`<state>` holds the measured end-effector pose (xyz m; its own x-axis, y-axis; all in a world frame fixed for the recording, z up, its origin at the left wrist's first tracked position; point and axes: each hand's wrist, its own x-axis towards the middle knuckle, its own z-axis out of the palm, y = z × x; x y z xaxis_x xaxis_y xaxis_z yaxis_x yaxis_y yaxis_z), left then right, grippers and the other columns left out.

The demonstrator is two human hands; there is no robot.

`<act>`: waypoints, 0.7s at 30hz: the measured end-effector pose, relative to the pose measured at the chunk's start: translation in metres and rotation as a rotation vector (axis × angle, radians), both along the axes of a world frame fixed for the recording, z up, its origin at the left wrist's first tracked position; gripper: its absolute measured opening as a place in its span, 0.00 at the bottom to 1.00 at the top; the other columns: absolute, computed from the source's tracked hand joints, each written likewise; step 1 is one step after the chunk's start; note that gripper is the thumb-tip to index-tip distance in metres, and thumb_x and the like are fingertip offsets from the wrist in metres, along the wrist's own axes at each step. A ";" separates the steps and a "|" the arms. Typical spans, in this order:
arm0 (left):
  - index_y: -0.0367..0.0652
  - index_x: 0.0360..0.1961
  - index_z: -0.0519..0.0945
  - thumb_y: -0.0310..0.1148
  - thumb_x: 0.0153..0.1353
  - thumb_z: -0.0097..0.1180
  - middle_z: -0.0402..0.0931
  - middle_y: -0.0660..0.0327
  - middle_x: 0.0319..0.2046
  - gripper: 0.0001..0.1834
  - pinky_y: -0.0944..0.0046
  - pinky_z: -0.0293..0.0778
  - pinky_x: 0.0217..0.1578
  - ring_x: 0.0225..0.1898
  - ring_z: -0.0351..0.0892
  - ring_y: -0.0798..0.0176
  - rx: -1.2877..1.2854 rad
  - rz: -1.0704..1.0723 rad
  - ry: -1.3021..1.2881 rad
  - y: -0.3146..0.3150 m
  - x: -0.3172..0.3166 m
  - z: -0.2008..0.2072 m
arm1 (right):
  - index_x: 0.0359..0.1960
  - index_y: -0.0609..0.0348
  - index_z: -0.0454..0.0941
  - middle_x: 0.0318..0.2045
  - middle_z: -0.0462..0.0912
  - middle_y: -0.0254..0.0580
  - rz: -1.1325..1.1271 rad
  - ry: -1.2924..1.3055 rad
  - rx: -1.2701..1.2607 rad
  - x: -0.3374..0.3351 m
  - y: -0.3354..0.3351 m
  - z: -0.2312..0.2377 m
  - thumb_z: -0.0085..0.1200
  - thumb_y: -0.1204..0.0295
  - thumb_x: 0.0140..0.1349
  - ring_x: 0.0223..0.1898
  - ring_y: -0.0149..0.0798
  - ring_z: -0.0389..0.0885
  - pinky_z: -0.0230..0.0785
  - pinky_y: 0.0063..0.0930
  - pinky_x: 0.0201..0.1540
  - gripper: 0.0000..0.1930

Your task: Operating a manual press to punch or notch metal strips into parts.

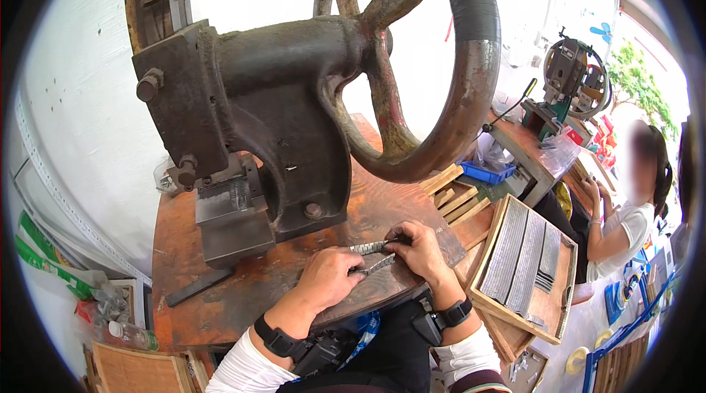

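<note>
Between my two hands are narrow silver metal strips [368, 248] with dark marks along them; I cannot tell whether they are separate pieces or one bent band. My left hand [329, 277] pinches the near ends, fingers curled. Thumb and fingers of my right hand [418, 251] close on the other ends. Both hands are above the front of the worn wooden table [180, 238]. Beyond them stands a heavy dark iron press [287, 113] with a large handwheel [471, 91]. Its lower die block [235, 235] is left of my hands.
A flat dark bar [198, 288] lies at the table's left. To the right, a wooden tray [565, 268] holds rows of metal strips. Behind it are a blue basket [489, 174], another machine [566, 73] and a seated person [625, 224]. A plastic bottle [132, 334] lies lower left.
</note>
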<state>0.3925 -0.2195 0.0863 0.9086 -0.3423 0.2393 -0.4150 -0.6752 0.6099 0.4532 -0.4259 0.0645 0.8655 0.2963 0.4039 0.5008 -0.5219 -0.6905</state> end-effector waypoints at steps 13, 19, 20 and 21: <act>0.43 0.31 0.84 0.31 0.46 0.63 0.77 0.56 0.36 0.09 0.53 0.71 0.42 0.44 0.74 0.50 0.018 0.009 -0.109 0.001 0.000 -0.002 | 0.34 0.62 0.81 0.28 0.82 0.45 -0.017 -0.014 0.109 -0.007 -0.001 0.001 0.56 0.84 0.51 0.31 0.38 0.82 0.73 0.26 0.36 0.09; 0.43 0.32 0.84 0.28 0.46 0.63 0.78 0.55 0.37 0.09 0.54 0.71 0.44 0.45 0.73 0.50 -0.010 0.006 -0.273 0.000 0.012 -0.014 | 0.34 0.62 0.82 0.29 0.82 0.44 0.004 0.001 0.129 -0.008 -0.002 0.000 0.56 0.83 0.51 0.32 0.38 0.82 0.73 0.26 0.37 0.09; 0.42 0.32 0.83 0.27 0.46 0.63 0.78 0.54 0.37 0.09 0.54 0.71 0.44 0.44 0.74 0.49 -0.015 0.011 -0.201 -0.002 0.011 -0.011 | 0.36 0.60 0.81 0.30 0.82 0.45 0.018 0.023 0.127 -0.008 -0.004 -0.001 0.58 0.81 0.51 0.34 0.42 0.82 0.73 0.28 0.38 0.10; 0.42 0.31 0.83 0.26 0.46 0.63 0.78 0.52 0.37 0.08 0.55 0.71 0.44 0.43 0.74 0.48 -0.019 0.020 -0.127 -0.003 0.010 -0.010 | 0.38 0.58 0.81 0.32 0.81 0.46 0.036 0.046 0.128 -0.009 -0.003 -0.001 0.59 0.79 0.51 0.36 0.45 0.81 0.73 0.31 0.39 0.11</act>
<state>0.4028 -0.2222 0.0764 0.8771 -0.3191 0.3590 -0.4764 -0.6730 0.5658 0.4445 -0.4294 0.0635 0.8739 0.2759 0.4002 0.4836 -0.4109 -0.7729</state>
